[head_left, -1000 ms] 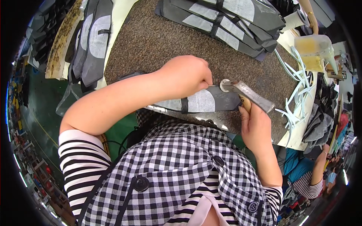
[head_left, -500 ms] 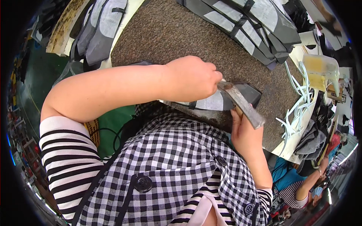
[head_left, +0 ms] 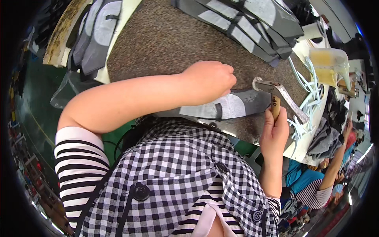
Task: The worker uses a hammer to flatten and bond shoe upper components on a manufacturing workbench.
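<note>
Dark lettering on the wooden handle (head_left: pixel 275 104) of the hammer (head_left: pixel 285 94), just above the thumb of the right hand (head_left: pixel 274 128). Gripped there firmly, fingers wrapped round, with the round pale face turned left and the long, worn end slanting down to the right, in front of some pale strips (head_left: pixel 314 94). Seen over the far edge of the grey piece (head_left: pixel 237 106), near its right end; cannot tell from this angle whether touching it. Lying along the near edge of the brown speckled tabletop (head_left: pixel 158 39), with a pale panel and a short black strap (head_left: pixel 218 111) across it; blocked from view farther left by the left forearm (head_left: pixel 130 96). Bent inward at the far edge of the same piece, the left hand (head_left: pixel 211 81), fingers curled; cannot tell whether pinching anything, with the fingertips mostly hidden. At the far right of the tabletop, stacked grey pieces (head_left: pixel 252 31) with similar pale panels; at the far left, beside a stained wooden board (head_left: pixel 61 39), more grey pieces (head_left: pixel 98 39). Past the pale strips, a clear plastic container (head_left: pixel 327 65) with yellowish contents, a white roll (head_left: pixel 312 32) and grey scraps (head_left: pixel 327 138); farther off, a co-worker's striped sleeve (head_left: pixel 314 193).
</note>
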Demonstrator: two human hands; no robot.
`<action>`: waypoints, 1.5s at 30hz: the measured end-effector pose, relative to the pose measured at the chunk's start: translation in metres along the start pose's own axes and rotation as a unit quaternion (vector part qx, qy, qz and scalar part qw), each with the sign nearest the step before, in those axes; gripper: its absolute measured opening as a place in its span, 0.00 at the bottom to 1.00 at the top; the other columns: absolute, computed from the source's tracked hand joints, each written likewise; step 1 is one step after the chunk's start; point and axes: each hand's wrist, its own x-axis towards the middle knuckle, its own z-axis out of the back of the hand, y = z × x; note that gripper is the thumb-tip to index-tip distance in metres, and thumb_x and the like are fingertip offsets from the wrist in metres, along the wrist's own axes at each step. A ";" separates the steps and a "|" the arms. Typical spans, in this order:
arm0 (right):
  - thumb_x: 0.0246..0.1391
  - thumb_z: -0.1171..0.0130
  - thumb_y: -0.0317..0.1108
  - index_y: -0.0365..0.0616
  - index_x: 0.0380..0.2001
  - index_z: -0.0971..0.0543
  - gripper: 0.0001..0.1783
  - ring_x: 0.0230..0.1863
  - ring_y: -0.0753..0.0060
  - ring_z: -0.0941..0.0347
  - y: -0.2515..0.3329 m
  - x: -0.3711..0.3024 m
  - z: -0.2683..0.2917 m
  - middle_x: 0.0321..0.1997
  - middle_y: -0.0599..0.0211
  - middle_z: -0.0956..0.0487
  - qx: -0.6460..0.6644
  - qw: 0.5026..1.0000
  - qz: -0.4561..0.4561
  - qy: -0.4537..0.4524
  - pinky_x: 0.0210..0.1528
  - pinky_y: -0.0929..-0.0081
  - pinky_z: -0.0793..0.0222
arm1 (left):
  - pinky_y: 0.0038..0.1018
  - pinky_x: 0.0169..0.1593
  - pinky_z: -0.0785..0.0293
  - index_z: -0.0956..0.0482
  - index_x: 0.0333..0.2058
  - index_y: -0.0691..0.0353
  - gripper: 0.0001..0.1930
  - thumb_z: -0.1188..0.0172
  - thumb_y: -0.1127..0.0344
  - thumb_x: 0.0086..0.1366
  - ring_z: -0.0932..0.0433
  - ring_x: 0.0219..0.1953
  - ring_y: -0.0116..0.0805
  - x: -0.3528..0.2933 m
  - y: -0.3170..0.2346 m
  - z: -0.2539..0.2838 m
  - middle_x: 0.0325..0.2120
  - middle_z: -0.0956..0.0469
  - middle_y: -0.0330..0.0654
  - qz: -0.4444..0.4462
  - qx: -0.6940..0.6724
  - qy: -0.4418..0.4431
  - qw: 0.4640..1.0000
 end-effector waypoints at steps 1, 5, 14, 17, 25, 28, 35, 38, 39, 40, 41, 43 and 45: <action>0.61 0.48 0.31 0.37 0.39 0.29 0.08 0.28 0.60 0.28 0.000 -0.004 0.000 0.27 0.56 0.26 0.011 1.000 0.009 -0.011 0.34 0.70 0.33 | 0.39 0.39 0.24 0.22 0.28 0.63 0.07 0.39 0.64 0.55 0.22 0.37 0.46 0.007 -0.003 -0.005 0.30 0.24 0.45 -0.002 -0.021 -0.007 1.000; 0.60 0.48 0.32 0.38 0.45 0.29 0.12 0.35 0.38 0.26 -0.001 -0.014 -0.009 0.34 0.43 0.23 -0.057 0.997 0.022 0.039 0.35 0.58 0.31 | 0.38 0.39 0.24 0.21 0.25 0.62 0.07 0.38 0.64 0.54 0.22 0.37 0.46 0.017 -0.002 0.003 0.31 0.24 0.45 0.064 -0.100 0.020 0.993; 0.58 0.47 0.28 0.39 0.42 0.26 0.09 0.33 0.46 0.25 0.000 -0.011 -0.005 0.37 0.53 0.24 -0.016 0.993 0.110 0.034 0.34 0.59 0.28 | 0.34 0.36 0.24 0.21 0.25 0.60 0.06 0.45 0.66 0.56 0.24 0.37 0.40 0.003 -0.019 0.004 0.29 0.26 0.41 -0.159 0.134 0.017 0.978; 0.58 0.47 0.29 0.40 0.42 0.26 0.09 0.34 0.45 0.25 0.002 -0.014 -0.008 0.36 0.54 0.24 -0.017 0.996 0.076 0.043 0.34 0.58 0.28 | 0.34 0.34 0.26 0.20 0.30 0.57 0.05 0.38 0.67 0.53 0.25 0.32 0.39 0.000 -0.005 -0.003 0.26 0.28 0.40 -0.051 0.028 -0.066 0.996; 0.58 0.48 0.31 0.41 0.42 0.26 0.09 0.34 0.45 0.25 0.009 -0.013 -0.009 0.37 0.55 0.24 0.030 0.994 0.093 0.049 0.34 0.58 0.29 | 0.35 0.36 0.27 0.23 0.27 0.59 0.04 0.39 0.69 0.52 0.26 0.31 0.42 -0.012 -0.016 0.003 0.26 0.29 0.41 -0.107 0.160 -0.047 0.980; 0.58 0.47 0.33 0.42 0.41 0.25 0.10 0.34 0.45 0.25 0.016 -0.011 -0.010 0.37 0.56 0.23 -0.036 0.993 0.075 0.078 0.34 0.56 0.29 | 0.35 0.39 0.27 0.24 0.27 0.61 0.04 0.43 0.69 0.52 0.25 0.34 0.41 -0.020 0.000 0.006 0.28 0.26 0.40 -0.027 0.050 -0.066 0.996; 0.57 0.47 0.31 0.44 0.41 0.25 0.09 0.33 0.44 0.25 0.026 -0.006 -0.010 0.36 0.51 0.24 -0.065 0.984 0.126 0.107 0.34 0.52 0.29 | 0.32 0.34 0.26 0.20 0.29 0.58 0.05 0.35 0.67 0.53 0.24 0.33 0.39 -0.034 -0.010 0.000 0.26 0.26 0.39 -0.050 0.143 -0.075 0.986; 0.55 0.46 0.30 0.42 0.44 0.26 0.12 0.33 0.44 0.25 0.026 -0.006 -0.015 0.36 0.51 0.24 -0.044 0.988 0.106 0.105 0.34 0.53 0.29 | 0.32 0.34 0.26 0.20 0.30 0.57 0.06 0.36 0.68 0.52 0.24 0.33 0.38 -0.038 0.007 0.007 0.27 0.26 0.39 0.086 -0.060 -0.079 0.991; 0.54 0.46 0.30 0.42 0.44 0.27 0.13 0.33 0.44 0.25 0.028 -0.004 -0.014 0.36 0.51 0.24 -0.041 0.988 0.113 0.098 0.34 0.54 0.29 | 0.32 0.34 0.26 0.20 0.30 0.57 0.06 0.36 0.68 0.52 0.24 0.33 0.38 -0.040 0.009 0.007 0.27 0.26 0.39 0.087 -0.059 -0.080 0.991; 0.54 0.46 0.30 0.42 0.44 0.27 0.13 0.33 0.44 0.25 0.030 -0.002 -0.011 0.36 0.51 0.24 -0.042 0.987 0.116 0.100 0.34 0.54 0.29 | 0.32 0.33 0.26 0.20 0.30 0.57 0.06 0.35 0.68 0.52 0.24 0.32 0.37 -0.042 0.010 0.005 0.26 0.26 0.38 0.026 -0.023 -0.108 0.994; 0.55 0.46 0.30 0.41 0.45 0.27 0.14 0.33 0.44 0.25 0.032 0.001 -0.008 0.36 0.50 0.24 -0.038 0.988 0.101 0.115 0.34 0.54 0.29 | 0.31 0.32 0.26 0.20 0.29 0.57 0.06 0.35 0.67 0.52 0.24 0.32 0.37 -0.043 0.010 0.005 0.26 0.26 0.38 -0.035 0.014 -0.135 0.990; 0.55 0.46 0.30 0.40 0.45 0.28 0.14 0.33 0.44 0.25 0.034 0.002 -0.008 0.36 0.50 0.24 -0.035 0.987 0.087 0.132 0.34 0.54 0.29 | 0.31 0.33 0.29 0.21 0.28 0.56 0.06 0.34 0.67 0.50 0.26 0.30 0.35 -0.048 0.002 0.006 0.25 0.26 0.37 -0.051 0.123 -0.094 0.987; 0.56 0.46 0.31 0.42 0.46 0.27 0.14 0.33 0.44 0.25 0.033 -0.002 -0.014 0.35 0.49 0.24 -0.080 0.977 0.131 0.151 0.33 0.53 0.29 | 0.30 0.35 0.31 0.21 0.29 0.55 0.06 0.35 0.68 0.50 0.27 0.30 0.34 -0.049 0.003 0.007 0.26 0.26 0.36 -0.076 0.164 -0.115 0.977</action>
